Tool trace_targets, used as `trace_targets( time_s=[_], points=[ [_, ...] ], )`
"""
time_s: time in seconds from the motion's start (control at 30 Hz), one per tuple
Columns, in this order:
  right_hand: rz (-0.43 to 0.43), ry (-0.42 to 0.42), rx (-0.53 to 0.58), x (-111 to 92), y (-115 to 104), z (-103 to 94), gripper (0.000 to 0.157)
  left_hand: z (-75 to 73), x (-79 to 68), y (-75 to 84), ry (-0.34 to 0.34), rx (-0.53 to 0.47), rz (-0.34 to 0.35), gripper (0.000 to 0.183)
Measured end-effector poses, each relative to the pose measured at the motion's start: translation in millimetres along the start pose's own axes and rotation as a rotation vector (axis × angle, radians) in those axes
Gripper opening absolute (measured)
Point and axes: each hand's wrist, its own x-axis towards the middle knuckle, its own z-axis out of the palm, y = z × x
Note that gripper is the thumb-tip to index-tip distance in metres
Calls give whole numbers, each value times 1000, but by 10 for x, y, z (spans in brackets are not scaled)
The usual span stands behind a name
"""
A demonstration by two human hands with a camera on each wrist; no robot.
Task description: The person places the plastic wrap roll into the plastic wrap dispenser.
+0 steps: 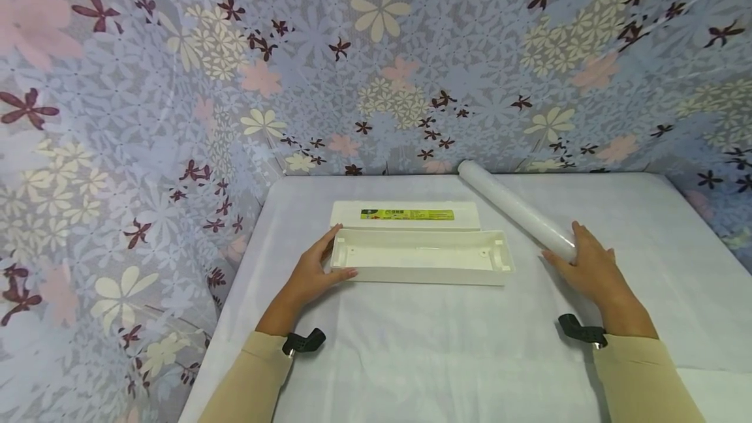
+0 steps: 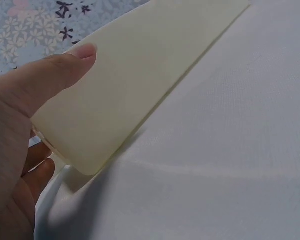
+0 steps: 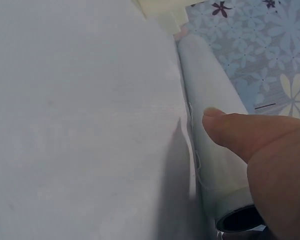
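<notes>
A long cream plastic box (image 1: 420, 275) lies on the table with its hollow side up. Its lid (image 1: 346, 214), hinged or set along the far edge, lies back and carries a yellow-green label. At the box's left end, my left hand (image 1: 317, 266) grips it, thumb (image 2: 77, 62) on the front wall and fingers round the end. A white roll of plastic film (image 1: 517, 211) slants away to the right of the box. My right hand (image 1: 593, 269) holds the roll's near end, where the right wrist view shows the open core (image 3: 237, 218).
White cloth covers the table (image 1: 435, 344). Floral-patterned fabric (image 1: 329, 83) rises behind the table and along its left side. The roll's far end reaches the table's back edge. Small black devices (image 1: 304, 342) sit on both wrists.
</notes>
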Motion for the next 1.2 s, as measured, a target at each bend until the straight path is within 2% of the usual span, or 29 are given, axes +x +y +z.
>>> trace_targets(
  time_s=[0.33,0.57,0.7,0.83,1.2],
  points=[
    [3,2,20,10,5,2,99,17,-7,-4,24,4,-9,109],
    [78,-27,52,13,-38,-5,94,27,-13,8,32,-16,-22,109],
    [99,-28,55,6,-53,-6,92,33,-4,7,27,-71,-34,109],
    [111,-12,69,-4,-73,-3,91,35,-1,14,26,-128,-56,111],
    [84,102,116,-11,-63,48,83,31,6,-7,33,-139,-61,109]
  ],
)
